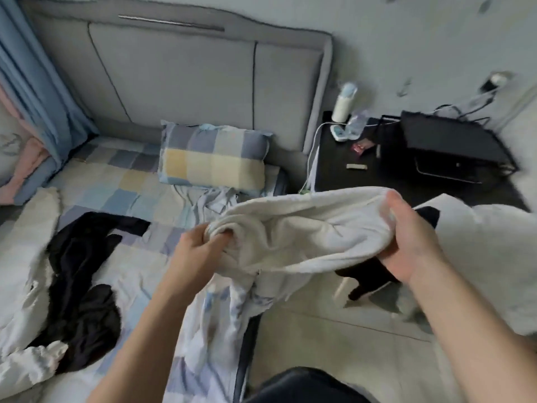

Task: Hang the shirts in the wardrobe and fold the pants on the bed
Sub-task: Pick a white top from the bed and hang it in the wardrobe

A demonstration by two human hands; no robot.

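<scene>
- Standing at the right edge of the bed, I look down on its checked sheet.
- The white garment hangs stretched between my grips above that edge.
- A black garment lies crumpled near the bed's left edge.
- A checked pillow sits at the head edge.
- My left grip bunches one end; my right grip pinches the other.

You have bare bed surface to pass over between the black garment and the mattress edge. Ahead the pillow blocks the headboard end, and the cluttered nightstand stands just beside the bed on your right.
</scene>
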